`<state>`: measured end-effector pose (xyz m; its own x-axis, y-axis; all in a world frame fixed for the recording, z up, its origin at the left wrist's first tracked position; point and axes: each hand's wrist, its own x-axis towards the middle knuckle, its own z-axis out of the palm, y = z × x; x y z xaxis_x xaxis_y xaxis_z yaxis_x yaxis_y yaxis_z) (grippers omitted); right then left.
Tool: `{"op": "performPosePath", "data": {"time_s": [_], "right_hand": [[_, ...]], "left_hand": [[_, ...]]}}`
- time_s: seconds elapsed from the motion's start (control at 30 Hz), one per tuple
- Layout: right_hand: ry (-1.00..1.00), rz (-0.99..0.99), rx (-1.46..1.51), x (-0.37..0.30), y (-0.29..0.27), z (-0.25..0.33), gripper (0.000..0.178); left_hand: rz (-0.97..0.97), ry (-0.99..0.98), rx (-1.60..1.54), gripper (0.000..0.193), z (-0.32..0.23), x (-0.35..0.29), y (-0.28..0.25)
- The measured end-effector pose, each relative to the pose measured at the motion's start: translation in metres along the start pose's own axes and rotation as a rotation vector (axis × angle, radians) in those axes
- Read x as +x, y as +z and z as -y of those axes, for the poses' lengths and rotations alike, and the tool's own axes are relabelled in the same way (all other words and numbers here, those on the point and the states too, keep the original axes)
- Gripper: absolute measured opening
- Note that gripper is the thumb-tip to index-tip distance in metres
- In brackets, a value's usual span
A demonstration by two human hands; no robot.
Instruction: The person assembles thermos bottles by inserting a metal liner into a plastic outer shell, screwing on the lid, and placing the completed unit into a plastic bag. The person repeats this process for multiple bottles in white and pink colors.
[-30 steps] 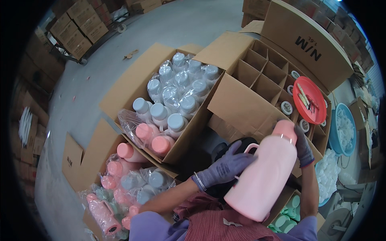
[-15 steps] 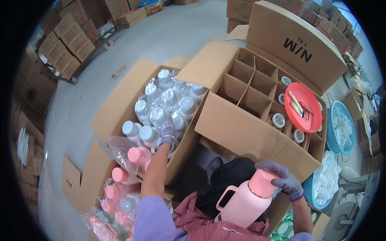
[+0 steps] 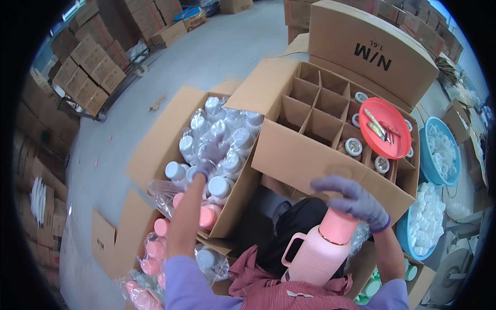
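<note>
A pink vacuum jug (image 3: 316, 258) with a looped handle and pink cap (image 3: 338, 225) leans against my lap, tilted to the right. Over the cap is my right hand (image 3: 356, 200) in a grey glove, fingers stretched out and the palm side against it. My left hand (image 3: 205, 164), gloved too, reaches into a carton (image 3: 235, 204) of jugs with pale-blue lids, several wrapped in clear plastic. Motion smears its fingers, so whether it grips a jug cannot be made out. Beside that wrist stand a pale-blue-lidded jug (image 3: 220, 187) and a pink-lidded one (image 3: 207, 217).
Ahead stands a divided carton (image 3: 310, 150), with round-topped items in some cells and a red plate (image 3: 380, 147) of small tools on top. Blue tubs (image 3: 430, 173) of white parts stand right. Wrapped pink jugs (image 3: 154, 250) are lower left; stacked cartons (image 3: 93, 67) stand far left.
My left hand has shifted slightly up and left among the wrapped jugs. The right hand's fingers have loosened from the pink cap's side and spread over its top.
</note>
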<state>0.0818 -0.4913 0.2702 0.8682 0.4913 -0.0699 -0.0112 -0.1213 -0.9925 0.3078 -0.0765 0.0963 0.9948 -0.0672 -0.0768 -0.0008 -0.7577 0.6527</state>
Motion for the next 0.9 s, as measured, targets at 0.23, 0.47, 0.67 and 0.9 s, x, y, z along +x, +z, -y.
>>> {"op": "performPosePath", "data": {"time_s": [0.23, 0.47, 0.67, 0.9], "right_hand": [[0.176, -0.268, -0.092, -0.067, -0.013, -0.03, 0.041], [0.237, -0.275, -0.08, -0.052, -0.021, -0.033, 0.039], [-0.139, -0.267, -0.198, 0.055, 0.004, 0.011, 0.064], [-0.046, -0.328, 0.201, 0.166, -0.008, 0.038, 0.037]], "left_hand": [[0.073, -0.411, 0.515, 0.038, 0.086, -0.019, 0.09], [-0.708, -0.049, -0.192, 0.023, 0.099, -0.019, -0.027], [-0.179, 0.564, -0.945, 0.023, -0.177, -0.073, -0.129], [0.254, 0.869, -1.397, 0.068, -0.282, -0.036, -0.09]]}}
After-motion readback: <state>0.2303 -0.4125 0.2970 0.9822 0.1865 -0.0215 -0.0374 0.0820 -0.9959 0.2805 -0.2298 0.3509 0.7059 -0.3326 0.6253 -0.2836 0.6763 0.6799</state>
